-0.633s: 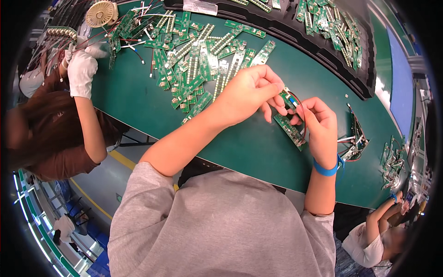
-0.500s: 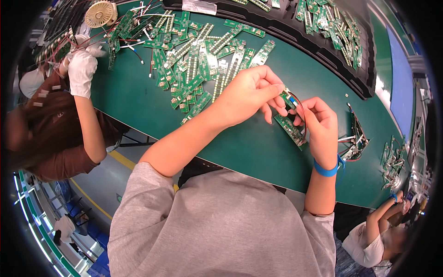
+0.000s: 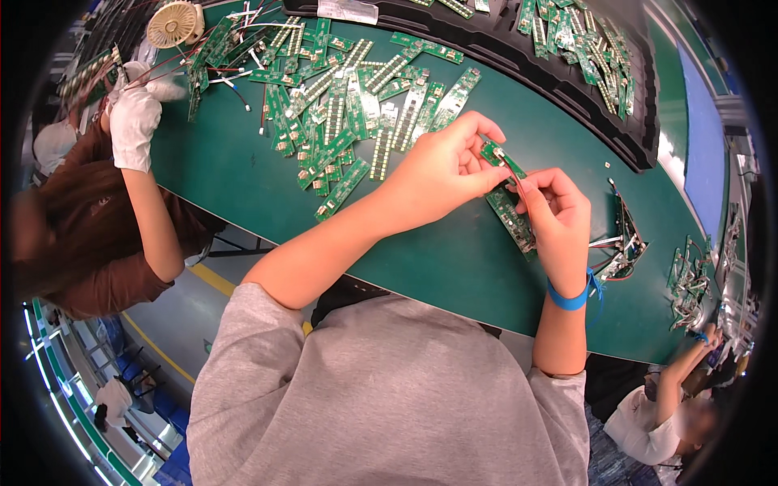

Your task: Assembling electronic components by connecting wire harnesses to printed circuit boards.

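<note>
Between my hands is a narrow green circuit board (image 3: 490,151), tilted, with a small connector near its upper end. My left hand (image 3: 455,162) holds the board's edge between thumb and curled fingers, its index finger stretched past the upper end. A thin red and dark wire (image 3: 513,172) runs from the connector along the board. My right hand (image 3: 561,212), with a blue wrist strap (image 3: 570,301), pinches the wire and the lower part of the board; its fingertips are partly hidden. Beneath, another green circuit board (image 3: 510,220) lies on the table, partly covered by my right hand.
A pile of green circuit boards (image 3: 336,105) spreads beyond my left hand on the green table (image 3: 438,267). At the far right a black tray (image 3: 559,113) holds more boards. Wired boards (image 3: 626,247) lie right of my hand. A co-worker's white-gloved hand (image 3: 136,121) works at the left.
The board has turned, showing more of its upper end. My left index finger has lifted off that end. The wire, which bowed out to the right, now lies straighter along the board.
</note>
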Action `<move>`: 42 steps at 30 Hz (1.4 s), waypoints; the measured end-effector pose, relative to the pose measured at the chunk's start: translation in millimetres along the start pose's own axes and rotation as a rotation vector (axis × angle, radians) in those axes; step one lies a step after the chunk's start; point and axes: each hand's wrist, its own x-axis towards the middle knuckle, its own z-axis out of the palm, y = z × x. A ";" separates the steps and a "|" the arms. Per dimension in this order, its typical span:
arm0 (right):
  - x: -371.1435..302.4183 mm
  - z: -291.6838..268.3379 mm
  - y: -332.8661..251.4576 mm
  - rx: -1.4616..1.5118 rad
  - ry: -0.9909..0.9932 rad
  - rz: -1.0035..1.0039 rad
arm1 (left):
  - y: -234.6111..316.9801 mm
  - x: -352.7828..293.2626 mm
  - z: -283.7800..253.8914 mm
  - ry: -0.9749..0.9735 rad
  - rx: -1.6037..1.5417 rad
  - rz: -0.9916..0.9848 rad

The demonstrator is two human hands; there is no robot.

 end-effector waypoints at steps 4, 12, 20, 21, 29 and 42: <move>-1.9 2.9 1.9 0.004 0.016 -0.034 | 2.7 0.5 1.8 0.027 0.002 -0.044; -1.7 3.0 -3.2 0.031 0.004 0.051 | 0.9 1.3 -0.5 -0.013 -0.036 -0.086; 1.0 2.8 0.5 0.076 -0.008 0.049 | 0.7 -0.1 -1.8 -0.061 -0.098 -0.077; 1.3 2.5 0.5 0.077 -0.010 0.065 | -0.1 0.1 -2.2 -0.063 -0.095 -0.078; 1.8 0.8 1.1 0.092 -0.025 0.082 | -3.2 2.2 -2.7 -0.075 -0.088 -0.070; 2.9 -2.3 8.4 0.098 -0.036 0.055 | 1.9 -1.8 2.2 -0.046 0.015 -0.079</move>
